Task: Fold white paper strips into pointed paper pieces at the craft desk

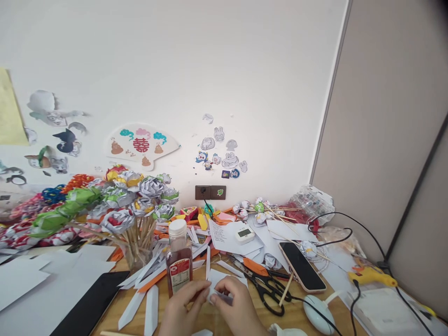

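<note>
At the bottom middle of the head view, my left hand (pixel 184 308) and my right hand (pixel 236 305) meet over the wooden desk. Between their fingertips is a small white piece of paper (pixel 212 291), partly covered by the fingers. Both hands are closed in a pinch on it. Just behind my left hand stands a bottle (pixel 180 270) with a white cap, a red label and dark reddish contents. Black-handled scissors (pixel 271 298) lie to the right of my right hand. Folded white paper strips (pixel 151 310) lie left of my left hand.
Paper flowers on sticks (pixel 119 219) stand in a clear container at the left. A black tablet-like slab (pixel 91 305) lies in front. To the right are a phone (pixel 303 266), a white mouse (pixel 318 313), a yellow glue gun (pixel 373 276) and cables. A white timer (pixel 244 234) rests on papers.
</note>
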Available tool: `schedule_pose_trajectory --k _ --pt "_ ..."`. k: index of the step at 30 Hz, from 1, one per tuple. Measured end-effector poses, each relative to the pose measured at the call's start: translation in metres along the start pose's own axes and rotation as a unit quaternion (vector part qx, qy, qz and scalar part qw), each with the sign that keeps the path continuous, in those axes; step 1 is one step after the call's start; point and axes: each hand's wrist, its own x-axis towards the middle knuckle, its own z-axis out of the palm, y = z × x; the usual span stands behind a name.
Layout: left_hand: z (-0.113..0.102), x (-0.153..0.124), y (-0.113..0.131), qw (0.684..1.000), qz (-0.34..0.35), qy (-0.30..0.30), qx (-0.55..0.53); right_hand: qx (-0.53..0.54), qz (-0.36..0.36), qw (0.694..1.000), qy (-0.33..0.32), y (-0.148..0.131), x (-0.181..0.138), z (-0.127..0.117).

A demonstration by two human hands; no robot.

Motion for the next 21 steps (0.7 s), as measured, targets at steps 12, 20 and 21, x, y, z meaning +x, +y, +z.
schedule_pose_trajectory --k 12,20,21 --pt "0.000 -0.001 -0.001 1.000 0.020 -0.004 0.020 0.026 0.014 0.999 -0.032 0.006 -0.001 0.002" --pt "-0.004 0.002 -0.005 0.999 -0.010 0.018 0.028 0.011 -0.010 0.998 -0.060 -0.003 0.000 -0.010" --pt "-0.004 0.003 -0.006 1.000 -0.012 0.019 0.022 0.003 -0.009 0.998 -0.059 -0.003 0.000 -0.010"
